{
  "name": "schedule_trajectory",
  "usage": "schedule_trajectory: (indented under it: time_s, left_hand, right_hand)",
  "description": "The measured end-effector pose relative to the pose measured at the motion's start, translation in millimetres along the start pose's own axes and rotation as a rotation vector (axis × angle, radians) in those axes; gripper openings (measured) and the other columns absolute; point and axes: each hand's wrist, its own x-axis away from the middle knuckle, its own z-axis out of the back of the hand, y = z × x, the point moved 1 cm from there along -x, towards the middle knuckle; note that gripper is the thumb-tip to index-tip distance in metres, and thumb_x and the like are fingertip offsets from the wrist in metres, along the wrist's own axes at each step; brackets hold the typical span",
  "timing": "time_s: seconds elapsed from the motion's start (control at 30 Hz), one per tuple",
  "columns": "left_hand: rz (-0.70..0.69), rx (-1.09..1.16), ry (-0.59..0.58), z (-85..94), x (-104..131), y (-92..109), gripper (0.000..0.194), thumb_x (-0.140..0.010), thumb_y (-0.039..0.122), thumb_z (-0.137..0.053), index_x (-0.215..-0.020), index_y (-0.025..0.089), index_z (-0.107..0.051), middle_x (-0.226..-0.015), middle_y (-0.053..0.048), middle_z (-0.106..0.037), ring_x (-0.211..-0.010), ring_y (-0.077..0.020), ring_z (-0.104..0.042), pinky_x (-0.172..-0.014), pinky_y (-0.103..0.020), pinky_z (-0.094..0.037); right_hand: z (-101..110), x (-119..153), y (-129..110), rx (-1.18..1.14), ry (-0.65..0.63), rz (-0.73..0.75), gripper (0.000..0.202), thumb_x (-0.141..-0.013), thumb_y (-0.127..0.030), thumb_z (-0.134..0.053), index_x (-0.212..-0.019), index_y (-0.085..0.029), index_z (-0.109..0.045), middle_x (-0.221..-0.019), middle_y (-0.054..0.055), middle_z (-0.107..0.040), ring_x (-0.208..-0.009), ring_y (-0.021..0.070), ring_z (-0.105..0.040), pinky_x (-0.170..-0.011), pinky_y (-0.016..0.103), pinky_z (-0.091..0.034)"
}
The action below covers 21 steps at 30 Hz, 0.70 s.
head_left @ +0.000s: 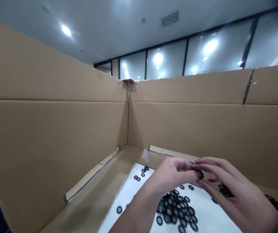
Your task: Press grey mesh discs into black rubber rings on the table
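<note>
A: Where is the piece being handled?
B: The small, round black ring (201, 175) is raised off the flat white board (210, 212), appearing over its far edge. The left hand (172, 173) pinches it between thumb and fingertips. The right hand (244, 194) has its thumb and fingers narrowly apart around it; I can't tell whether they grip it too.

A: Why that hold?
B: Something so small probably suits fingertips, and lifting it keeps it apart from the heap of black, grey-centred rings (175, 207), which sits within easy reach.

A: And further out?
B: Loose black rings (138, 179) lie near the far-left corner, and a single black ring (116, 210) beside the left edge.

A: Anything in the way?
B: The left forearm (139, 210) hides part of the board, the right hand another. Brown cardboard walls (189, 126) rise beyond the left and far edges.
</note>
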Motion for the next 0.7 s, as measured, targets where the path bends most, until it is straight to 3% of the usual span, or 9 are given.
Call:
schedule_trajectory:
  time_s: [0.13,0.3,0.43,0.6,0.7]
  left_hand:
    - [0.027,-0.036,0.041,0.0,-1.1,0.6,0.028,-0.067,0.035,-0.083,-0.074,0.013,-0.067,-0.072,0.000,-0.063,-0.070,-0.0124,-0.057,-0.075,-0.028,-0.042]
    - [-0.006,-0.005,-0.024,1.3,-2.3,-0.9,0.023,-0.070,0.031,-0.081,-0.078,0.014,-0.067,-0.071,0.002,-0.060,-0.071,-0.0110,-0.054,-0.074,-0.025,-0.040]
    - [0.002,-0.070,-0.007,2.0,-3.2,-2.9,0.021,-0.075,0.031,-0.078,-0.075,0.014,-0.065,-0.070,0.002,-0.059,-0.071,-0.0114,-0.053,-0.072,-0.026,-0.038]
    - [-0.012,-0.057,-0.025,5.1,-6.7,-5.6,0.025,-0.072,0.034,-0.081,-0.076,0.014,-0.067,-0.071,0.001,-0.060,-0.072,-0.0127,-0.055,-0.075,-0.027,-0.039]
    - [-0.038,-0.009,-0.037,8.1,-9.7,-7.9,0.030,-0.070,0.036,-0.083,-0.085,0.013,-0.071,-0.079,-0.001,-0.065,-0.078,-0.0140,-0.058,-0.080,-0.028,-0.041]
  right_hand:
    - [-3.0,-2.0,3.5,0.028,0.046,-0.034,0.041,-0.088,-0.059,-0.060,-0.110,-0.024,-0.063,-0.122,0.011,-0.061,-0.084,0.0222,-0.071,-0.048,0.021,-0.059]
    - [1.0,-3.2,-2.2,0.003,-0.030,0.018,0.035,-0.094,-0.054,-0.054,-0.116,-0.028,-0.063,-0.129,0.009,-0.058,-0.107,0.0254,-0.066,-0.055,0.021,-0.060]
    - [0.6,-5.8,-6.5,0.090,0.016,-0.012,0.028,-0.091,-0.050,-0.058,-0.104,-0.025,-0.062,-0.117,0.009,-0.063,-0.087,0.0236,-0.069,-0.055,0.028,-0.059]
    - [5.5,-5.8,-13.2,0.006,-0.042,0.044,0.032,-0.095,-0.046,-0.057,-0.123,-0.029,-0.058,-0.128,0.009,-0.059,-0.107,0.0255,-0.064,-0.061,0.026,-0.060]
    - [8.6,-6.7,-16.1,-0.025,-0.050,0.057,0.027,-0.098,-0.042,-0.054,-0.121,-0.030,-0.061,-0.127,0.008,-0.058,-0.103,0.0231,-0.064,-0.053,0.022,-0.056]
